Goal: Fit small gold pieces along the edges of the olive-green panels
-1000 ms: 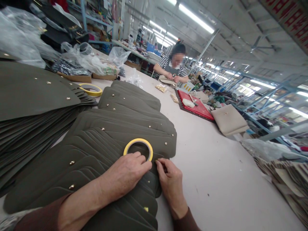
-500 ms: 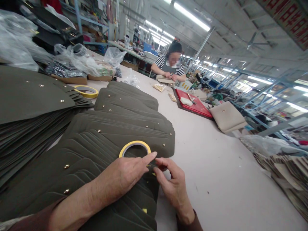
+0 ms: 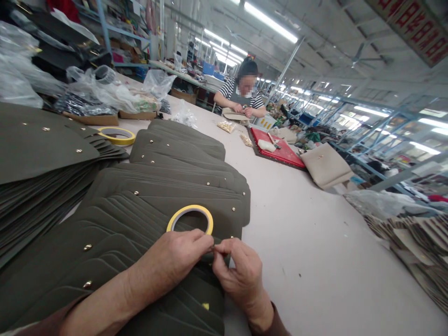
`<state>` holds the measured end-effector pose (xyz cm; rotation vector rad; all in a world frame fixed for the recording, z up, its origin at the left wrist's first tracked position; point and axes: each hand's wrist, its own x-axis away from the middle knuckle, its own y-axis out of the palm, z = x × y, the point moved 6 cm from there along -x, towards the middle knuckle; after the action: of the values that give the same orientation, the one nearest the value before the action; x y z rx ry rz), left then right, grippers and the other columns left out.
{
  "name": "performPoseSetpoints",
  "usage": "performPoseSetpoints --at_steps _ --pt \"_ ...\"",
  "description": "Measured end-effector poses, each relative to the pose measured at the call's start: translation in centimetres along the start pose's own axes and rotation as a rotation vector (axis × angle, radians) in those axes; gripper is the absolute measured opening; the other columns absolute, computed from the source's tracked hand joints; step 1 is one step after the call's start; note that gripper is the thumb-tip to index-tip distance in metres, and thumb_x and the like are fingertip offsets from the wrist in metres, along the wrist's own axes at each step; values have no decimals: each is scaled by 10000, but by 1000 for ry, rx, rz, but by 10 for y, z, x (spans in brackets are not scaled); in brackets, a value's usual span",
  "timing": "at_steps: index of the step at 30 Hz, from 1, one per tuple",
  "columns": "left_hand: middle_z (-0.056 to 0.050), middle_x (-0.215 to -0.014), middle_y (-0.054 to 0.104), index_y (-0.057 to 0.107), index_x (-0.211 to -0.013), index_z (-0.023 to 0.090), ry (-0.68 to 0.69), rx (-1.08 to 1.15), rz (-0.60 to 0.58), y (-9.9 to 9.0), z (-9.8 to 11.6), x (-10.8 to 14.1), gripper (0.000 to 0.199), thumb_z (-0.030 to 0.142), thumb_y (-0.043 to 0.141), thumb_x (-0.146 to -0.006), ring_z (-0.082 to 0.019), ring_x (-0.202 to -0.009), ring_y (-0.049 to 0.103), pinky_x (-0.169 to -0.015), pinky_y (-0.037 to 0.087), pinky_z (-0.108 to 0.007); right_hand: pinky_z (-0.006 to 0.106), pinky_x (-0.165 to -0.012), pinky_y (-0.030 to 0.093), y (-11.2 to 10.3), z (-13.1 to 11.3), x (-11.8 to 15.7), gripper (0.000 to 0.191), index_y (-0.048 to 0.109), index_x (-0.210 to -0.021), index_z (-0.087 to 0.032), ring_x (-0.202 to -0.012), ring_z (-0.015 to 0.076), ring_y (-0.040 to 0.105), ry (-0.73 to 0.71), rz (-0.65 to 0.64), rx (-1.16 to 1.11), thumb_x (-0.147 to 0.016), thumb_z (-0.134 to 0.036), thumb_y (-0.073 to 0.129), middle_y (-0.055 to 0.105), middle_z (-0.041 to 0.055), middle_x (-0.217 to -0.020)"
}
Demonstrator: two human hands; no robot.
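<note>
A roll of yellow tape rises behind the fingers of my left hand, which is closed and appears to hold it. Thumb and fingers of my right hand are pinched together, almost touching the left fingertips. What lies in that pinch is too small to make out. Both hands are over overlapping dark olive panels with small gold-coloured metal studs. A small yellow scrap sticks on a panel below the hands.
To the left lies another stack of dark panels, beside a second yellow tape roll. Across the pale table are a red board, a beige bag piece and a co-worker. Beige panels are piled at right.
My left fingers, stretched out before, have curled into a pinch. My right fingers have closed and come up against the left fingertips. The view has shifted slightly.
</note>
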<state>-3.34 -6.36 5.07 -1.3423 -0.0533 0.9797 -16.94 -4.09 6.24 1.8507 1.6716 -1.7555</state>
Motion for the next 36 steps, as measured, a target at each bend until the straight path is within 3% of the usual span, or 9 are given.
performPoseSetpoints --at_steps 2,7,11,14,18,21,30,36 --pt "21 -703 562 541 -823 216 23 -12 8 -2 2 0 290 180 329 -1018 -135 -567 576 -506 421 -232 234 -538 466 -1 5 -1 141 635 -727 -194 -546 123 588 168 -18 -61 -803 -97 566 651 3 -622" --pt "10 -669 528 547 -777 206 72 -11 102 -10 14 -2 333 153 313 -1008 -141 -536 520 -494 373 -262 216 -429 430 13 24 11 126 632 -645 -184 -423 116 550 826 -91 -479 -743 -262 637 616 -17 -483" --pt "11 -686 529 554 -816 209 109 52 146 -9 21 1 274 118 356 -982 -149 -562 505 -519 378 -275 225 -460 473 9 47 17 144 647 -652 -171 -424 120 576 1005 3 -595 -697 -300 695 619 -22 -464" --pt "-3 -755 582 551 -830 198 38 -25 74 -1 11 0 194 122 435 -966 -171 -653 562 -589 440 -288 234 -491 505 -2 74 24 225 678 -706 -156 -436 115 588 1090 29 -624 -677 -365 756 634 -26 -496" --pt "-51 -926 652 573 -869 184 -80 -175 -127 11 -7 -5 80 140 550 -931 -258 -905 614 -767 524 -392 235 -527 521 -12 94 31 332 716 -750 -129 -475 109 599 1131 -64 -588 -651 -431 813 660 -6 -541" --pt "-56 -952 659 587 -890 183 -112 -173 -209 15 -10 -6 60 137 567 -923 -261 -939 610 -807 536 -418 242 -505 516 -10 93 34 349 709 -718 -124 -458 114 588 1130 -139 -551 -657 -455 804 647 1 -522" --pt "-55 -951 658 598 -883 176 -133 -140 -253 15 -8 -6 65 159 559 -933 -252 -945 603 -831 540 -412 204 -431 419 0 89 39 251 692 -738 -152 -430 92 504 1069 -297 -357 -765 -401 681 588 -30 -517" --pt "-50 -928 650 597 -878 183 -142 -105 -264 16 -8 -6 92 165 535 -944 -256 -915 581 -812 517 -420 228 -430 387 3 81 25 204 687 -705 -186 -451 116 497 835 -318 -118 -813 -340 609 598 -17 -530"
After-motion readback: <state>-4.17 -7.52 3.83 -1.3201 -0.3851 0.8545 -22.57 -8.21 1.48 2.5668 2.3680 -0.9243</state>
